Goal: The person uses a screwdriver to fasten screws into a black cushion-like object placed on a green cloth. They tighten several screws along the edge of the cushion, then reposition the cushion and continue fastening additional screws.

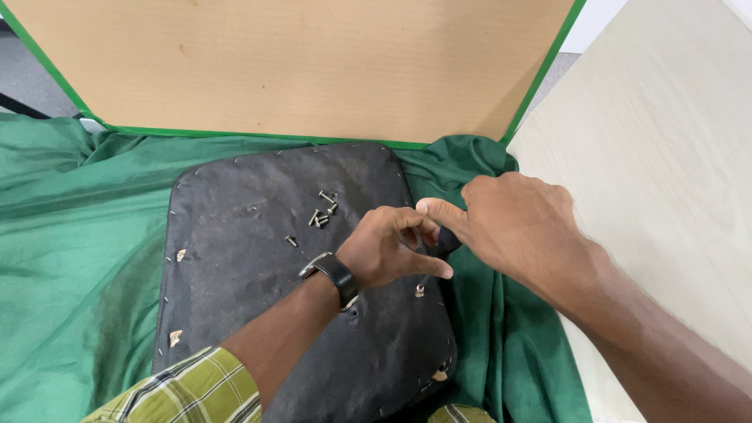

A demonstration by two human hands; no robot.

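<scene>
I see the left hand [392, 249] curled low over the black seat pad [243, 258], fingers pinched around the shaft of a screwdriver [435, 258] just above its tip. The right hand [517, 223] is closed over the dark handle, thumb stretched toward the left hand; grip looks firm, though the palm hides most of the handle. The tip sits on a screw [419, 291] near the pad's right edge, approx. mid-height. The tool leans up and to the right.

A cluster of loose screws [323, 213] lies on the pad's upper centre, and one single screw [291, 240] sits just left of them. A wristwatch [335, 274] is on the left wrist, w/ a plaid sleeve [192, 392] below. The pad rests on green cloth [70, 235]; a cardboard sheet [298, 63] lies behind it and a pale table top [666, 157] to the right.
</scene>
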